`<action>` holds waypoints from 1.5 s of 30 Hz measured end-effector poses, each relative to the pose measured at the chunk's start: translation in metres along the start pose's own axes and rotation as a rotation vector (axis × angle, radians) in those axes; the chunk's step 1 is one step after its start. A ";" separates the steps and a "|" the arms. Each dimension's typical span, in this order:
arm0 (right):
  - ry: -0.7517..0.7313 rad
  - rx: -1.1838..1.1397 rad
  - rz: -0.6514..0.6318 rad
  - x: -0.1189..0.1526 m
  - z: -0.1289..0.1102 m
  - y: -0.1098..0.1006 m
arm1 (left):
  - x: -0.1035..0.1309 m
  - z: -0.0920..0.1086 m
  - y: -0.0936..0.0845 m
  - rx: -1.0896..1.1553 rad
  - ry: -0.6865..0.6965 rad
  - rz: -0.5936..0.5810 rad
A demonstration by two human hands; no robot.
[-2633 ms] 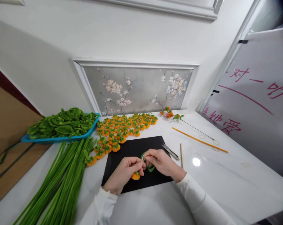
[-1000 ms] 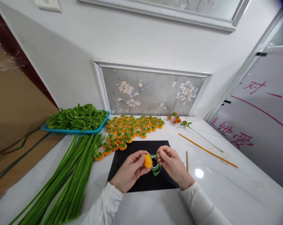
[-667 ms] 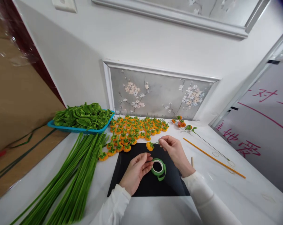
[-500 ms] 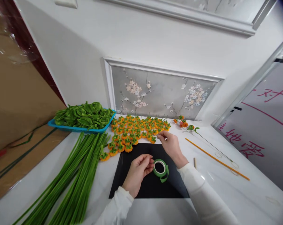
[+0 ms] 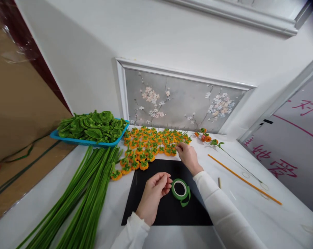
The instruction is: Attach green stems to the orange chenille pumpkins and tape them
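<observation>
Above the black mat [image 5: 146,214], my left hand [image 5: 153,193] is closed, thumb and fingertips pressed together. Whatever they may hold is too small to make out. A roll of green tape [image 5: 176,197] lies on the mat just right of those fingertips, its loose end curling at the lower right. My right hand [image 5: 189,157] reaches past the mat's far edge to the right side of the orange flower heads [image 5: 143,165]. Its thumb and forefinger pinch beside a green stem tip there; whether they grip it cannot be seen. The flower heads have green bases and thin upright stems.
A blue tray [image 5: 94,142] of green fuzzy leaves stands back left, with long green fuzzy stems [image 5: 86,197] before it. At right lie an orange stick [image 5: 244,179], a finished-looking stemmed flower [image 5: 215,142] and a short beige stick [image 5: 219,182]. A wall stands behind.
My right hand has shifted slightly farther out towards the flower heads. My left hand stays closed above the mat. The camera view has tilted and moved a little.
</observation>
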State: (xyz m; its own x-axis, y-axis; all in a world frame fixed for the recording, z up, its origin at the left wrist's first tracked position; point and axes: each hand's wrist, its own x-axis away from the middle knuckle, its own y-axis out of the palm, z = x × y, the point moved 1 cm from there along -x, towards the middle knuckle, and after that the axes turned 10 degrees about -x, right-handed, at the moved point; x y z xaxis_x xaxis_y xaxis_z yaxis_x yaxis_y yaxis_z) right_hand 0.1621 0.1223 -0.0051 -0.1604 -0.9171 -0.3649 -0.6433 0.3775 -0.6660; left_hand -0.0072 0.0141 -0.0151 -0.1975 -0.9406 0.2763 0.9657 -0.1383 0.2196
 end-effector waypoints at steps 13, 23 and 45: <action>-0.207 -0.237 -0.089 0.041 -0.037 -0.011 | -0.005 0.001 -0.008 0.166 0.060 0.152; -0.178 -0.010 -0.177 0.004 -0.070 0.039 | -0.004 -0.002 -0.007 0.256 0.039 0.176; -0.116 -0.488 -0.132 0.079 -0.044 -0.033 | -0.007 0.014 -0.010 0.180 0.066 0.052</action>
State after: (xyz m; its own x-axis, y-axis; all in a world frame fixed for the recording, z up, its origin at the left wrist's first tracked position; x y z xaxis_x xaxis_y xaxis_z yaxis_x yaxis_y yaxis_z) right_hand 0.1378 0.0316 0.0159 0.0119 -0.9223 -0.3862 -0.9311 0.1306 -0.3406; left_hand -0.0172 0.0266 -0.0065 -0.1307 -0.9641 0.2313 0.9276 -0.0366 0.3718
